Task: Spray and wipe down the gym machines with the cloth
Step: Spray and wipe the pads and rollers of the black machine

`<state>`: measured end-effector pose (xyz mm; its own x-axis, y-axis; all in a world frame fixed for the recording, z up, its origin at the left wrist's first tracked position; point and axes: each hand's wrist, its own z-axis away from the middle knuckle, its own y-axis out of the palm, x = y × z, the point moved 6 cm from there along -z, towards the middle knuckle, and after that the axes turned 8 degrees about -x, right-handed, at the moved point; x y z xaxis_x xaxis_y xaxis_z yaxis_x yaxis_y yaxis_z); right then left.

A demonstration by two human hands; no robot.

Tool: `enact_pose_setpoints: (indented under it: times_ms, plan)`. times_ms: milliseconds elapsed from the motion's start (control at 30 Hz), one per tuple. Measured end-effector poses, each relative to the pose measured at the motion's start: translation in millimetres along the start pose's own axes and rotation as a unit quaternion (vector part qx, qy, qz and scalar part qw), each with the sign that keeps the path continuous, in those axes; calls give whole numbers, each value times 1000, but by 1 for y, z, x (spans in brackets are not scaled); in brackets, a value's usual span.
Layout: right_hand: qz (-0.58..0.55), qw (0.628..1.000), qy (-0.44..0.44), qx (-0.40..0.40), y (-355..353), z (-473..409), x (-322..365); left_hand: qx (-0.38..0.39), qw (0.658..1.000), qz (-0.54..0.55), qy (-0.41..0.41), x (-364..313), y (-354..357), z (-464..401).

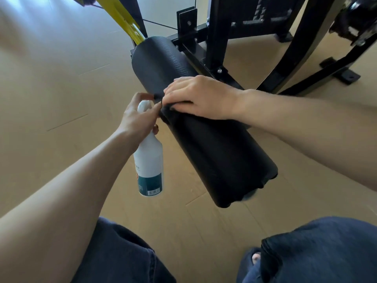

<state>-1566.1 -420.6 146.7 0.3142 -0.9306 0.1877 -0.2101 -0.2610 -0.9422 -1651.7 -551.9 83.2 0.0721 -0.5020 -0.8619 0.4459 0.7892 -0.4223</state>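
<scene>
Cloth [167,108], dark and nearly the same shade as the pad beneath it, lies bunched on top of the black roller pad [204,139] about midway along its length, and only a small crumpled edge of it shows under the fingers. The right hand [201,98] lies palm down over it, fingers fairly straight and close together, pressing the cloth flat against the pad rather than clutching it. Just beside it, on the near side of the pad, the left hand [138,115] has its grip closed round the neck of a white spray bottle [149,160], fingers curled over the top where the nozzle sits, with the fingertips touching the edge of the cloth. The bottle hangs tilted, its base toward the floor, with a teal label band and a barcode near the bottom. The pad runs diagonally from a yellow bar [126,19] at the far end toward the person's knees, its textured cover wrinkled at the near end. Behind it stands the machine's black steel frame [216,37], bolted together, its feet resting on a tan floor [51,88]. Dark blue trousers [318,248] and one sandalled foot show at the bottom edge.
</scene>
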Motion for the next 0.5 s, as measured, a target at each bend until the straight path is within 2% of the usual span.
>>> enact_pose_setpoints:
  times_ms: [133,233,367,500]
  plan:
    - [-87,990,87,-70,-3,26,13,-6,1000,9,5,3,-4,-3]
    - [-122,985,103,-61,-13,87,47,6,1000,-6,10,6,-5,-5]
    - [-108,993,41,-13,-25,142,77,3,1000,9,1,6,-7,-9]
    - [-74,996,-47,26,-24,112,55,-9,1000,9,8,4,-5,-12]
